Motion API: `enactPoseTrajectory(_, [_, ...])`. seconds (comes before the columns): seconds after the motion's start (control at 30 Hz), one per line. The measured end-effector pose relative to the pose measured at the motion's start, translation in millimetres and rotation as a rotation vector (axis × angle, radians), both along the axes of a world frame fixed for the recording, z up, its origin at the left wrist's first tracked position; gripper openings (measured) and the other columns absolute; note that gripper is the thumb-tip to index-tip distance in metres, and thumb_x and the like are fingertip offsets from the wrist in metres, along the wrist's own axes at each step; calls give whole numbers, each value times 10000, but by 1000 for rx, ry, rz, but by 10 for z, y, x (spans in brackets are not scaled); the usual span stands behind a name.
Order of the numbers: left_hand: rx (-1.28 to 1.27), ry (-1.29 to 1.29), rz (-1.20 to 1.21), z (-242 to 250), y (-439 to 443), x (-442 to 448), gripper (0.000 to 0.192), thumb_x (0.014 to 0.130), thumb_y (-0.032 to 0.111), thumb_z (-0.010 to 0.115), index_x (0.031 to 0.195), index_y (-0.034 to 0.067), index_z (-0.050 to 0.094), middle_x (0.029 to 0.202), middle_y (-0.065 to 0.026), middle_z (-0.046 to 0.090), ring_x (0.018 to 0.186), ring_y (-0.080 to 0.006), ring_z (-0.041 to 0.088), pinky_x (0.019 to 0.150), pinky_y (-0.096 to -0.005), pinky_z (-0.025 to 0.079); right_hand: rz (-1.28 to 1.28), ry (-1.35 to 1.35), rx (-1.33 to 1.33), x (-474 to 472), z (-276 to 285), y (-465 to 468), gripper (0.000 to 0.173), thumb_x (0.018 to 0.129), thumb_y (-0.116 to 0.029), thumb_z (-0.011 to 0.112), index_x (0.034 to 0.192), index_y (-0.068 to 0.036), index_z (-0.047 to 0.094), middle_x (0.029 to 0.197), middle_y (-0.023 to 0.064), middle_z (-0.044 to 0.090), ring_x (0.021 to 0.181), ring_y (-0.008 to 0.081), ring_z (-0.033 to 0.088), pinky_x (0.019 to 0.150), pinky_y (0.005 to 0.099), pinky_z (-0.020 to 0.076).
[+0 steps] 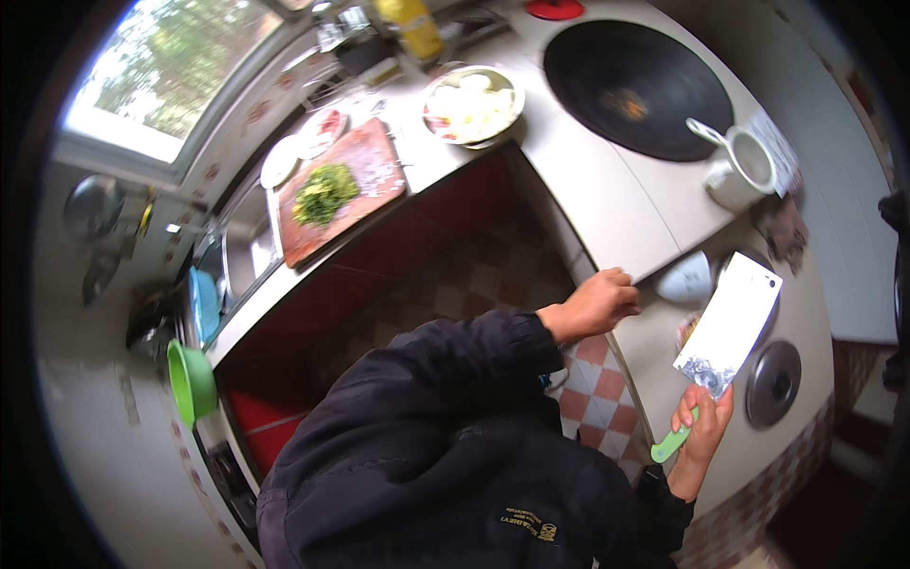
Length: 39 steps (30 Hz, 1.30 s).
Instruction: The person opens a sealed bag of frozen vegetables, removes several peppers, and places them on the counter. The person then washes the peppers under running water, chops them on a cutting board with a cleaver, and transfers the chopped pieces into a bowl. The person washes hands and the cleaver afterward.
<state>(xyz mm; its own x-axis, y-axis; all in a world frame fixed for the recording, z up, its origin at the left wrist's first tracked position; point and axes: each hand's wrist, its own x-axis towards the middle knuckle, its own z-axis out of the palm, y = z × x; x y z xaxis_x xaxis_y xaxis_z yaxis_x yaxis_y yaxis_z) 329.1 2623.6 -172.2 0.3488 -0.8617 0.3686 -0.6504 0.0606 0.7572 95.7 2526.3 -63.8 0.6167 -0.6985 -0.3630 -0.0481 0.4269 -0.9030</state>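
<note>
My right hand [704, 419] is closed round the green handle of a cleaver [732, 316], near where the handle meets the blade; the broad blade shines white in the glare. Left of it, my left hand [597, 306] hangs near the counter edge with curled fingers and nothing visible in it. Chopped greens [325, 193] and small pale pieces lie on a wooden cutting board [302, 242] at the upper left. A metal bowl of pale, cut food [473, 107] stands beyond the board, beside a large black wok [640, 78] with orange-brown residue in it.
A handled metal pot [743, 167] and a brown cloth [782, 231] stand near the wok. A white cup [686, 277] and a round dark lid [773, 384] are by the cleaver. A sink [249, 245], a blue basin [204, 306] and a green basin [190, 384] are at left.
</note>
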Motion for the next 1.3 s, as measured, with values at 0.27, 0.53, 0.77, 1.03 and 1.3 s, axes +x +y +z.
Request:
enactPoseTrajectory(0.27, [61, 106, 712, 236, 2503, 1011, 112, 811, 101, 719, 824, 2, 667, 739, -116, 609, 657, -234, 611, 584, -329, 483, 608, 18, -158, 1155, -28, 985, 173, 936, -47, 494, 1107, -23, 484, 671, 6, 492, 458, 42, 416, 408, 217, 414])
enactPoseTrajectory(0.53, [40, 175, 1132, -57, 4562, 1944, 74, 796, 43, 686, 849, 4, 650, 775, -114, 633, 684, -205, 621, 640, -310, 492, 1057, 11, -878, 2770, -172, 2759, 240, 817, -26, 557, 1038, 41, 492, 601, 236, 498, 535, 401, 555, 477, 409, 405])
enactPoseTrajectory(0.77, [-42, 291, 1199, -195, 5855, 2528, 48, 812, 8, 662, 860, 12, 663, 772, -63, 629, 656, -131, 585, 617, -268, 475, 1149, -98, -791, 4290, -591, 4776, 170, 824, -37, 529, 938, 34, 424, 720, 317, 546, 767, 524, 560, 628, 536, 432])
enactPoseTrajectory(1.03, [21, 428, 1179, -262, 6314, 2725, 37, 839, -5, 647, 872, -6, 663, 786, -25, 626, 682, -79, 576, 632, -223, 462, 1032, 138, -772, 4952, -1016, 5300, 190, 830, -86, 573, 976, -3, 485, 662, 227, 561, 627, 395, 610, 581, 459, 450])
enactPoseTrajectory(1.3, [-53, 467, 1141, -243, 6226, 2977, 56, 812, -6, 649, 866, -1, 663, 787, -57, 619, 646, -112, 566, 595, -246, 456, 931, 204, -570, 4836, -766, 5029, 117, 879, -57, 548, 949, -40, 456, 607, 65, 520, 503, 116, 528, 439, 317, 419])
